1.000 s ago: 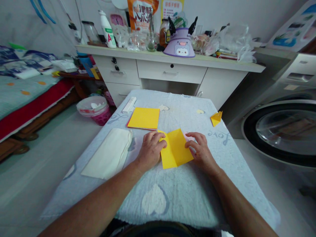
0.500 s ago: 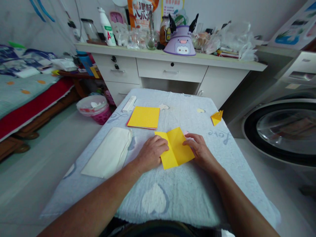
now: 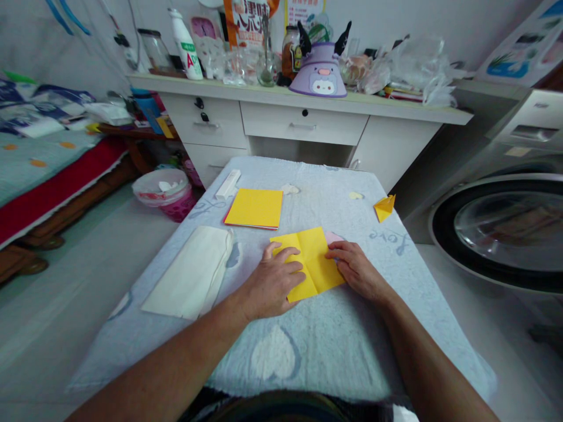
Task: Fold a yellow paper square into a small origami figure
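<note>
A creased yellow paper sheet point(image 3: 312, 258) lies on the blue cloth-covered table point(image 3: 308, 346) in front of me. My left hand point(image 3: 272, 281) rests flat on the sheet's left half, fingers stretched over it. My right hand point(image 3: 356, 269) presses its fingertips on the sheet's right edge, fingers extended. Neither hand lifts the paper.
A stack of yellow paper point(image 3: 255, 208) lies farther back, a folded white cloth point(image 3: 193, 272) to the left, and a small folded yellow piece point(image 3: 385, 207) near the right edge. A white desk point(image 3: 303, 123) stands beyond, a washing machine point(image 3: 501, 228) on the right, a pink bin point(image 3: 162, 193) on the floor.
The sheet has been opened flatter on the table. My left hand slid onto its left half and my right hand moved in to its right edge.
</note>
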Demonstrator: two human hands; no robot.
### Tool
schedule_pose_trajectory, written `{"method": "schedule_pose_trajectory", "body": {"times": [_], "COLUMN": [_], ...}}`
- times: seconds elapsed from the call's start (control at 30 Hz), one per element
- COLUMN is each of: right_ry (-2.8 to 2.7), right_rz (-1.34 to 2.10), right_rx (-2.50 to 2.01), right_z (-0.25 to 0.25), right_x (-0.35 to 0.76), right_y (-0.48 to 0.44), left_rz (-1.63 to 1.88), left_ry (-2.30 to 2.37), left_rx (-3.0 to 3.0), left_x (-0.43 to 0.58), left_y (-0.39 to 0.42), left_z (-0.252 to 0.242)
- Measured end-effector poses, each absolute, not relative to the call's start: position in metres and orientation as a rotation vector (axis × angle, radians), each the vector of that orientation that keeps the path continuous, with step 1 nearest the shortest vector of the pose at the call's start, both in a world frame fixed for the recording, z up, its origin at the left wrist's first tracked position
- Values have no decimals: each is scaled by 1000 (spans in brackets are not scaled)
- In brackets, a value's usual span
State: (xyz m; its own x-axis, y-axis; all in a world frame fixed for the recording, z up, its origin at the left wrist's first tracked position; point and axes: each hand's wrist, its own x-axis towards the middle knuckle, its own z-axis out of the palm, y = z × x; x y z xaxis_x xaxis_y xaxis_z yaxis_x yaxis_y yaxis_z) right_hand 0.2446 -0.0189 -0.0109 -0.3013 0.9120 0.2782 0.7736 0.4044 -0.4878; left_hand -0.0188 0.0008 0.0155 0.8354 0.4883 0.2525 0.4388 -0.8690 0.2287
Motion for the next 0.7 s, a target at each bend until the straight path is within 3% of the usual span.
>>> {"method": "schedule_pose_trajectory", "body": {"times": [0.23,0.7], "right_ry": [-2123,-2017], "right_rz": [368,311], "right_rx": [-1480,-1373], "right_z": [-7,-15], "right_x": [238,238], "right_y": [-20,-20], "left_rz": [464,1001], "left_ry": [571,720], "left_rx": [2836,2587], "left_x": [-17,-20], "left_y": [3,9], "left_z": [7,1]}}
